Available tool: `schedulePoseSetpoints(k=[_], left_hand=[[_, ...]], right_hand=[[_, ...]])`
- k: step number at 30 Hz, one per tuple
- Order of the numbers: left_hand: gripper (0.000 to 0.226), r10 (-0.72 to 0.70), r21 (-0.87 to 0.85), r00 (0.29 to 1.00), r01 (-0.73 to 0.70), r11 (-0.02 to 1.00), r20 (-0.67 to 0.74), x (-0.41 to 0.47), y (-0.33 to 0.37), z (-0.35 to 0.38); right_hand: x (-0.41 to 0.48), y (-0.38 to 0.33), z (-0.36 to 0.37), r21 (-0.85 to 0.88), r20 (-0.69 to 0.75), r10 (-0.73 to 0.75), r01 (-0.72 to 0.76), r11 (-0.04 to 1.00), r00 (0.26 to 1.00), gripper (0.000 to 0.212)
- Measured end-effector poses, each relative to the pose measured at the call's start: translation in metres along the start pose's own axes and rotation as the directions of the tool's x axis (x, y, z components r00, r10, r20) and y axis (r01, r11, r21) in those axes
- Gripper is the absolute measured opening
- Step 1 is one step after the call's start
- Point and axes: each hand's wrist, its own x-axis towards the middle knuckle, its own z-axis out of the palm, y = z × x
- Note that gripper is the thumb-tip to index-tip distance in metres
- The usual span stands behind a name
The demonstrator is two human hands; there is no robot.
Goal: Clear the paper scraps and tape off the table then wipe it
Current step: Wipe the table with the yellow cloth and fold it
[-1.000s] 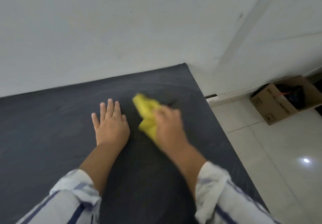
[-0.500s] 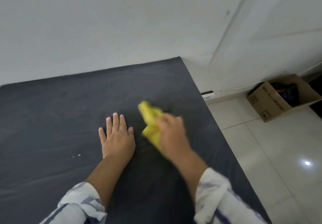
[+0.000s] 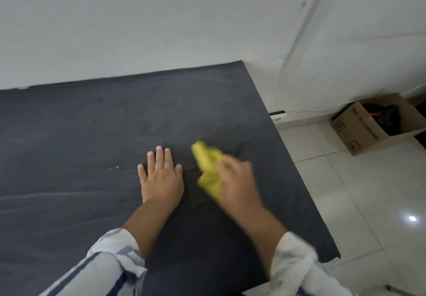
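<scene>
Left hand (image 3: 161, 180) is lying flat, fingers straight, palm down on the dark table (image 3: 69, 134). Right hand (image 3: 237, 180), blurred, is gripping a bunched yellow cloth (image 3: 207, 164) against the tabletop at 3 o'clock of the left hand, just beside it. Small white specks (image 3: 116, 167) are sitting at 9 o'clock of the left hand, and a cardboard box (image 3: 368, 129) is standing on the floor at 2 o'clock.
</scene>
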Motion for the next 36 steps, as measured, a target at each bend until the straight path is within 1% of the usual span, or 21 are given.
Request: schedulePoseSetpoints(k=[2, 5, 7, 9, 10, 11, 13, 15, 16, 18, 20, 22, 25, 26, 28, 29, 30, 32, 33, 34, 36], left_hand=[[0.060, -0.007, 0.004, 1.000, 0.007, 1.000, 0.007, -0.023, -0.002, 0.004], [0.058, -0.011, 0.010, 1.000, 0.011, 1.000, -0.003, -0.050, -0.011, 0.008], [0.059, -0.004, 0.030, 1.000, 0.005, 1.000, -0.007, -0.057, -0.017, 0.009], [0.059, 0.003, 0.039, 1.000, -0.002, 0.999, -0.029, -0.058, -0.019, 0.010], [0.059, 0.003, 0.037, 0.999, -0.002, 0.999, -0.036, -0.058, -0.019, 0.011], [0.059, 0.001, 0.032, 0.999, 0.000, 0.999, -0.037, -0.059, -0.018, 0.011], [0.059, -0.008, 0.019, 1.000, 0.009, 1.000, -0.026, -0.067, -0.017, 0.013], [0.058, -0.012, 0.020, 1.000, 0.012, 1.000, -0.009, -0.083, -0.019, 0.017], [0.058, -0.004, 0.039, 1.000, 0.004, 0.999, -0.006, -0.094, -0.020, 0.021], [0.058, 0.015, 0.076, 1.000, -0.014, 0.997, -0.010, -0.114, -0.026, 0.026], [0.059, 0.029, 0.071, 0.999, -0.028, 0.997, -0.013, -0.124, -0.031, 0.026], [0.059, 0.048, 0.066, 0.999, -0.048, 0.997, -0.004, -0.126, -0.033, 0.025], [0.059, 0.063, 0.071, 0.998, -0.062, 0.996, -0.015, -0.126, -0.032, 0.025], [0.059, 0.067, 0.066, 0.998, -0.066, 0.996, -0.017, -0.126, -0.033, 0.025], [0.058, 0.080, 0.057, 0.997, -0.079, 0.995, -0.019, -0.125, -0.035, 0.026], [0.058, 0.088, 0.054, 0.996, -0.087, 0.995, -0.016, -0.124, -0.037, 0.027], [0.059, 0.098, 0.059, 0.995, -0.097, 0.994, -0.009, -0.125, -0.041, 0.028], [0.061, 0.113, 0.078, 0.994, -0.113, 0.991, 0.003, -0.132, -0.050, 0.029], [0.061, 0.108, 0.072, 0.994, -0.108, 0.992, 0.001, -0.139, -0.056, 0.029], [0.059, 0.098, 0.060, 0.995, -0.098, 0.993, -0.004, -0.148, -0.064, 0.028], [0.057, 0.092, 0.060, 0.996, -0.092, 0.994, -0.006, -0.171, -0.079, 0.028]], right_hand=[[-0.030, -0.029, 0.009, 0.049, 0.119, -0.108, 0.102, 0.994, 0.987, 0.034], [-0.042, 0.022, -0.008, -0.018, 0.125, -0.045, 0.048, 0.999, 0.991, 0.037], [-0.041, 0.078, -0.030, -0.139, 0.041, 0.141, -0.134, 0.981, 0.989, 0.035], [-0.039, 0.115, -0.052, -0.160, -0.069, 0.372, -0.378, 0.912, 0.926, 0.037], [-0.037, 0.117, -0.058, -0.149, -0.122, 0.430, -0.444, 0.883, 0.895, 0.035], [-0.035, 0.107, -0.060, -0.128, -0.163, 0.421, -0.442, 0.888, 0.892, 0.035], [-0.040, 0.063, -0.053, -0.079, -0.152, 0.252, -0.266, 0.961, 0.956, 0.038], [-0.062, 0.004, -0.037, -0.005, -0.016, 0.017, -0.017, 1.000, 1.000, 0.034], [-0.078, -0.021, -0.032, 0.022, 0.063, -0.080, 0.079, 0.997, 0.995, 0.032], [-0.106, -0.035, -0.029, 0.028, 0.165, -0.153, 0.151, 0.988, 0.974, 0.032], [-0.112, -0.002, -0.046, -0.034, 0.148, -0.081, 0.087, 0.996, 0.986, 0.038], [-0.111, 0.053, -0.068, -0.167, 0.058, 0.096, -0.085, 0.982, 0.994, 0.041], [-0.105, 0.099, -0.100, -0.216, -0.092, 0.420, -0.430, 0.877, 0.903, 0.037], [-0.104, 0.092, -0.100, -0.177, -0.120, 0.448, -0.463, 0.868, 0.886, 0.035], [-0.105, 0.044, -0.085, -0.064, -0.127, 0.407, -0.417, 0.906, 0.904, 0.034], [-0.110, 0.005, -0.076, 0.023, -0.071, 0.352, -0.351, 0.936, 0.933, 0.033], [-0.122, -0.031, -0.064, 0.053, 0.000, 0.234, -0.234, 0.971, 0.972, 0.032], [-0.156, -0.081, -0.041, 0.006, 0.166, -0.006, 0.005, 1.000, 0.986, 0.037], [-0.169, -0.079, -0.037, -0.028, 0.210, -0.054, 0.062, 0.998, 0.976, 0.039], [-0.177, -0.063, -0.037, -0.058, 0.181, -0.052, 0.064, 0.996, 0.982, 0.037], [-0.184, -0.014, -0.051, -0.141, 0.054, 0.122, -0.113, 0.984, 0.991, 0.026]])
